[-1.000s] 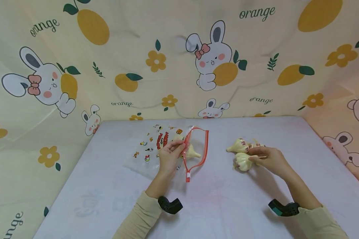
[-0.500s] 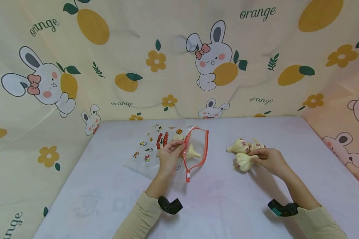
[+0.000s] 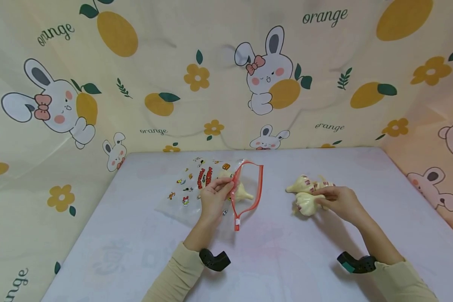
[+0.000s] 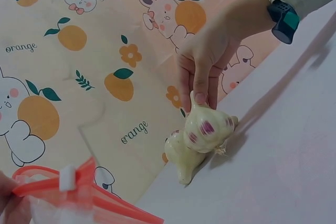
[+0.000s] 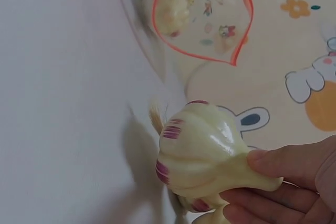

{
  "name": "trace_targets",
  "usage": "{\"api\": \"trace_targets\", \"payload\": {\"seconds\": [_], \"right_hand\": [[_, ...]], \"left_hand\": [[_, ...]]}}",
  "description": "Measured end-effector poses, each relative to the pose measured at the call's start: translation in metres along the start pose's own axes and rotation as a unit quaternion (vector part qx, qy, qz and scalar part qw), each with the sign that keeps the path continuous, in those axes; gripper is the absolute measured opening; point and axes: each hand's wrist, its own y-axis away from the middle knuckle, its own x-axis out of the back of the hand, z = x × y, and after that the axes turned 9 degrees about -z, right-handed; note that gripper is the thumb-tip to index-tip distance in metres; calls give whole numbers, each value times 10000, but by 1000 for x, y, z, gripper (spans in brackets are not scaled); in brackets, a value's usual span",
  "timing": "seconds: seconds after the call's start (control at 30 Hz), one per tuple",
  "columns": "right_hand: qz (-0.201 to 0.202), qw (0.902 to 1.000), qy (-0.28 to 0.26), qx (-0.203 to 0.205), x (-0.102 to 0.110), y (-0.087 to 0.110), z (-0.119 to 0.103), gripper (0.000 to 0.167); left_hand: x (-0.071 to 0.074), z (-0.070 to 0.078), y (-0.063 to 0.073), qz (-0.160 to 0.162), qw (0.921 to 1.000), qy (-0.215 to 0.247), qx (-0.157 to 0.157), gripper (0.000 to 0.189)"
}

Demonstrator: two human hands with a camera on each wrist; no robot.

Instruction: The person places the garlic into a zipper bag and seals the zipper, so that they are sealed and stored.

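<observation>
Right hand (image 3: 337,203) has drawn in since a second ago, grip near-closed, pinching front garlic bulb (image 3: 306,204) by its stem; rear bulbs (image 3: 301,185) at eleven and one o'clock. Left hand (image 3: 213,199) pinches red-rimmed bag (image 3: 192,191), nine o'clock.

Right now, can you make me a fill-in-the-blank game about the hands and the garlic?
1. The left hand grips a clear bag whose zip edge is coloured ____.
2. The right hand pinches a garlic bulb whose streaks are ____.
3. Another bulb is ____ the bag.
4. The word printed on the backdrop is ____.

Missing words: red; purple; inside; orange.
</observation>
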Motion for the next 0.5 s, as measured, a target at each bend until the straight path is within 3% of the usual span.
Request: {"api": "trace_targets", "payload": {"seconds": [0.5], "right_hand": [[126, 9998, -41, 169, 2, -7, -12, 22]], "left_hand": [[0, 1, 1, 21, 10000, -12, 24, 19]]}}
